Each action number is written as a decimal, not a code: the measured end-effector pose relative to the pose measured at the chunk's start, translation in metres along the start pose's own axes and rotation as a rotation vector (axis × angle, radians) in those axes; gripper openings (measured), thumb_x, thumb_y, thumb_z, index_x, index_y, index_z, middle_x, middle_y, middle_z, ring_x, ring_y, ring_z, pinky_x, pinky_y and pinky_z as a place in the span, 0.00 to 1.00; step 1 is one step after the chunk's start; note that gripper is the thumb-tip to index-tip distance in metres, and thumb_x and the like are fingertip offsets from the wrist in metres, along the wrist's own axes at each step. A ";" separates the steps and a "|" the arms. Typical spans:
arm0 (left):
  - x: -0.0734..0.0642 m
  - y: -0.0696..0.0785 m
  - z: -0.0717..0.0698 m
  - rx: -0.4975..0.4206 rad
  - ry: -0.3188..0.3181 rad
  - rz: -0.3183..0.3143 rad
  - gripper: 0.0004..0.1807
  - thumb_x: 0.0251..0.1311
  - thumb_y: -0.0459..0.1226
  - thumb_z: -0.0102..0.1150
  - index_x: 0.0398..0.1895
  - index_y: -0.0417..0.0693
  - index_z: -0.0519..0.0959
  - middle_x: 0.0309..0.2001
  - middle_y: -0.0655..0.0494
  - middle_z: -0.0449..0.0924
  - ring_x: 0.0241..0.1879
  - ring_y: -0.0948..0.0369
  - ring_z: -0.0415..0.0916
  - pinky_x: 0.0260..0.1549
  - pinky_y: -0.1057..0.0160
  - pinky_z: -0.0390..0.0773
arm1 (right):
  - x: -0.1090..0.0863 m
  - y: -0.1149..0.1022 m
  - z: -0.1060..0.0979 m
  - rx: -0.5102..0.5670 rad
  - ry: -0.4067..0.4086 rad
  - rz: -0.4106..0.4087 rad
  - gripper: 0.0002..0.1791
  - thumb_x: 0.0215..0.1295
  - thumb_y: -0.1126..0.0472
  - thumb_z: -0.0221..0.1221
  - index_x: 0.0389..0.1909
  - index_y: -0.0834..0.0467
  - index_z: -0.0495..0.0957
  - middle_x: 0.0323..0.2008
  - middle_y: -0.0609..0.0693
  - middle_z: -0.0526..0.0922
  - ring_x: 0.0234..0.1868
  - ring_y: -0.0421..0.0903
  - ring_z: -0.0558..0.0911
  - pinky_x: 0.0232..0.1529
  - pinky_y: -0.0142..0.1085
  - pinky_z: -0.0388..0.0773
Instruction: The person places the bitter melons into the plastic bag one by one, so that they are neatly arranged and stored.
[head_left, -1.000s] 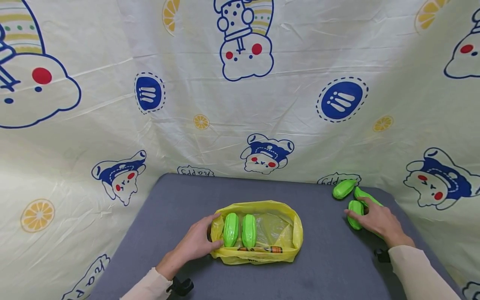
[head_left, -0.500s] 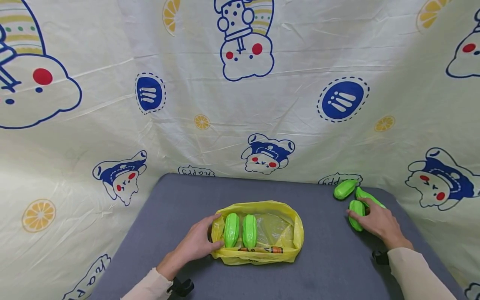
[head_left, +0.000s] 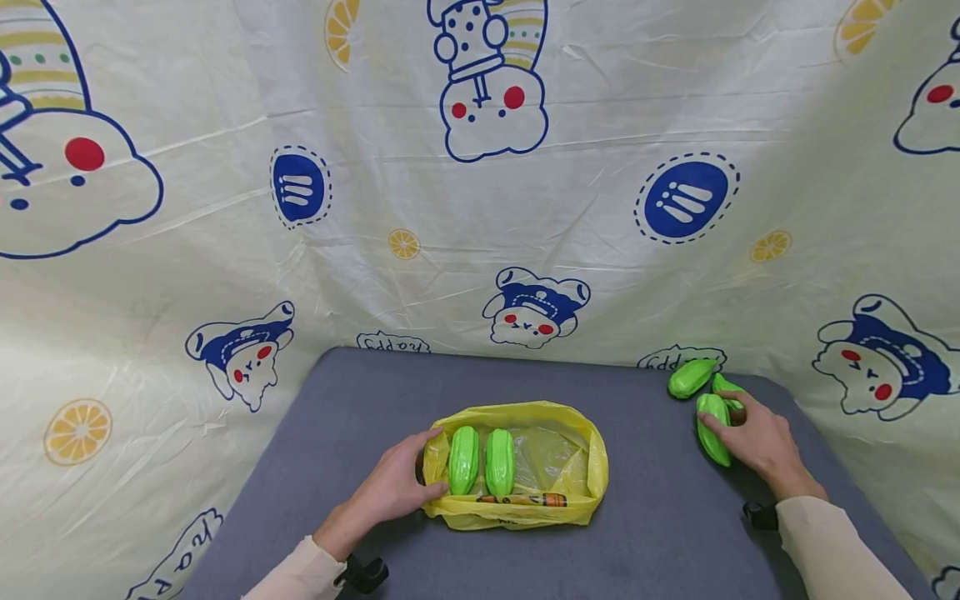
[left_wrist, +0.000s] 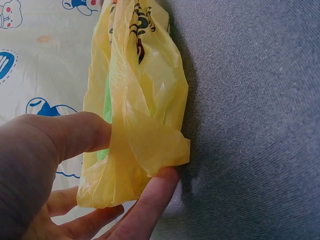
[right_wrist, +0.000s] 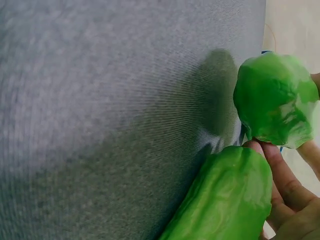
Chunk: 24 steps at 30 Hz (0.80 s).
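My left hand (head_left: 393,483) holds the left end of a yellow plastic bag (head_left: 517,517), thumb at the near side and fingers round the end. The bag's mouth gapes upward. Inside, two green ridged vegetables (head_left: 499,462) lie side by side at the left. Over at the table's right, my right hand (head_left: 765,442) grips another green ridged vegetable (head_left: 714,429) between thumb and fingers. In the right wrist view this lumpy vegetable (right_wrist: 275,100) appears end-on above its shadow. A further one (right_wrist: 225,200) lies by the fingers, partly covered by the hand in the head view.
Near the table's far right corner lies one more green vegetable (head_left: 691,378). The grey tabletop (head_left: 645,500) stretches between bag and right hand. A printed white sheet (head_left: 420,308) hangs behind the far edge.
The vegetable in my right hand has tilted, its near end shifting slightly right and nearer. More of the one behind it is now covered. My left hand and the bag stay put.
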<state>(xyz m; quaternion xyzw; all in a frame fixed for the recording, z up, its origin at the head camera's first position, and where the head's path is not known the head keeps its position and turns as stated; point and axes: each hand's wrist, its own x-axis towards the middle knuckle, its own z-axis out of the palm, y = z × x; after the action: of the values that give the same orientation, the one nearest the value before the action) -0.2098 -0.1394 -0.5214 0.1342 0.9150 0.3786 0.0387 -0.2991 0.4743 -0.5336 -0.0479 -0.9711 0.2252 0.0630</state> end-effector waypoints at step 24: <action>0.001 0.000 0.000 0.000 -0.007 0.003 0.48 0.63 0.40 0.85 0.86 0.40 0.74 0.80 0.35 0.80 0.80 0.34 0.78 0.77 0.29 0.79 | -0.004 -0.035 0.001 0.107 0.173 -0.153 0.40 0.84 0.40 0.68 0.84 0.60 0.75 0.60 0.77 0.90 0.56 0.75 0.93 0.50 0.68 0.89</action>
<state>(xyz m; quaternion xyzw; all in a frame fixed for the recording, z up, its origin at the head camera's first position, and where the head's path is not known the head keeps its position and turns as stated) -0.2110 -0.1394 -0.5217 0.1370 0.9147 0.3780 0.0412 -0.2971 0.4418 -0.5195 0.0106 -0.9495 0.2661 0.1662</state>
